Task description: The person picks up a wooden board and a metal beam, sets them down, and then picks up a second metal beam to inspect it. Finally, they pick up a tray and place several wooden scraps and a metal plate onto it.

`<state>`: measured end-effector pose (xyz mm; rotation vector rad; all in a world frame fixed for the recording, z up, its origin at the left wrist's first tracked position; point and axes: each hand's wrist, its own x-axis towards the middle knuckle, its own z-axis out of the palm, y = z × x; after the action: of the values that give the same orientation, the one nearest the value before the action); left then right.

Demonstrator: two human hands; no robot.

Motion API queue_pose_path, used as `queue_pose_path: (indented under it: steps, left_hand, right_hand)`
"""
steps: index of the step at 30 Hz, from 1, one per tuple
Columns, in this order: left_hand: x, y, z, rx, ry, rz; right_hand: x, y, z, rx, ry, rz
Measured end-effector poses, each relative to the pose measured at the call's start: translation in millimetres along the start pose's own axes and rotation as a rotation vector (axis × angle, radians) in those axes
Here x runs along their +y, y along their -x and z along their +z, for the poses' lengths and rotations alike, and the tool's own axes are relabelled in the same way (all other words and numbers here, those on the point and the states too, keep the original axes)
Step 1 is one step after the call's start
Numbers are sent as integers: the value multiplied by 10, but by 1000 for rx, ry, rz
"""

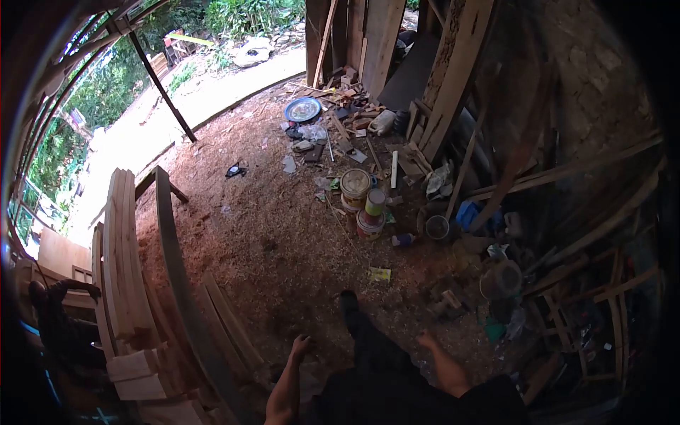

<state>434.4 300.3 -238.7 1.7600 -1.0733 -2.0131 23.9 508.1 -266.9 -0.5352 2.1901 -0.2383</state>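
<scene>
My left hand (302, 346) hangs low in front of me, its fingers curled and dim, to the right of some long boards (230, 326) on the ground. Whether anything is inside it cannot be made out. On the other side of my body, my right hand (428, 340) hangs above the sawdust-covered floor (283, 262); its fingers are small and dark in the view. No object shows clearly at either hand. Between the hands, one dark-clothed leg (365, 336) reaches forward, with a dark shoe at its end.
Stacked planks (127, 262) and a long beam (173, 248) stand at left, beside another person (60, 319). Buckets (355, 185), wood scraps and a blue basin (302, 109) lie ahead. A round container (500, 279) and leaning timber (460, 71) are at right.
</scene>
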Motion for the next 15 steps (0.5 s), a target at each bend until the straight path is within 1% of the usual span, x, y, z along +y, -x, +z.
queue_pose_path:
  steps: [3,4,5,8,9,10,12,13,15]
  left_hand:
    - [247,-181,-355,61,-76,-39]
    - [397,-152,-471,85,-157,-121]
    - [447,-162,-580,105,-235,-209]
    - [573,-473,-944,107,-250,-237]
    - [592,-602,-1036,164,-190,-203]
    - [712,-624,-1056,166,-187,-220]
    - [1160,-692,-1012,176,-130,-214]
    - [1313,-799,-1004,173,-120,-211]
    - [1534,-1085,-1012,165,-130,-134]
  right_hand:
    - [-242,-533,151,-79,3,17]
    - [-364,-693,231,-100,-4,-6]
    - [-528,-856,317,-109,-25,-42]
    - [-1210,-1325,513,-93,-123,-188]
    - [-1486,-1427,510,-93,-150,-227]
    - [-1802,-1492,476,-95,-176,-266]
    - [-2391,-1557,402,-101,-299,-230]
    - [-2628,-1631,410,-97,-290,-234]
    - [-3025,-1842,403,-156,-321,-285]
